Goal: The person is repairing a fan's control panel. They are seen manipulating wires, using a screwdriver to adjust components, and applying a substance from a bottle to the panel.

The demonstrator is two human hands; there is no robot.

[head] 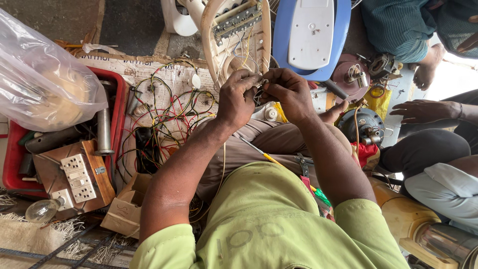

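Nearby, tangled wires (167, 112) — red tray (118, 107), switch board (77, 177) — crowd both hands.

A lime-green shirt (269, 224) is worn, and a red tray (12, 154) is seen beside red, green and yellow wires (167, 117). A yellow-handled screwdriver (260, 151) is laid across grey-brown trousers (259, 144), near a blue and white casing (311, 35).

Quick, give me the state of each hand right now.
Left hand: grip closed, fingers pinched on the thin wires between both hands.
Right hand: grip closed, pinching the same wires from the other side.
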